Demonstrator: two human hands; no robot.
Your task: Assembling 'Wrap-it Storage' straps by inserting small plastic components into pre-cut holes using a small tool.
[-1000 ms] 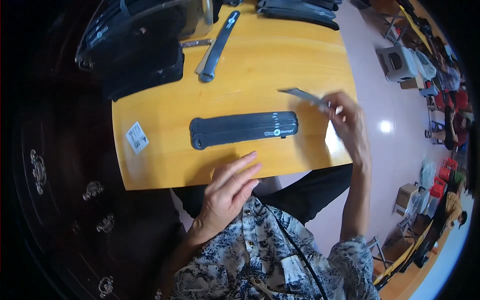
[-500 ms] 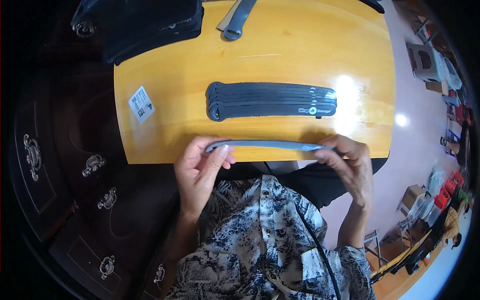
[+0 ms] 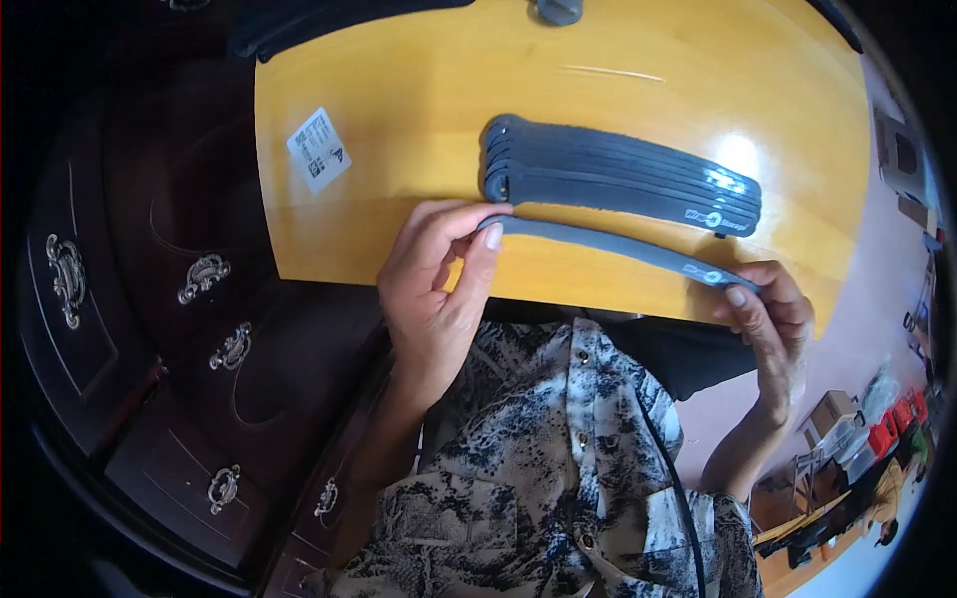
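Observation:
A dark grey storage strap (image 3: 608, 244) with a small white print is stretched between my hands above the table's near edge. My left hand (image 3: 444, 264) pinches its left end between thumb and fingers. The strap's right end, next to the print, is gripped by my right hand (image 3: 773, 309). Just beyond it lies a stack of several like straps (image 3: 618, 164), fanned slightly and slanting down to the right, with rounded, slotted ends at the left. The held strap is close to the stack's front edge; whether they touch, I cannot tell.
The yellow wooden table (image 3: 399, 90) carries a white printed label (image 3: 319, 149) at left. A dark pile (image 3: 349, 25) sits at the far left edge, and a grey strap end (image 3: 558, 10) at the far edge. Dark drawers with ornate handles (image 3: 204, 279) stand at left.
The view has shifted, so the table things appear lower at right and higher overall. Both hands have brought the held strap nearer the stack, tilting it down to the right, with its print now showing.

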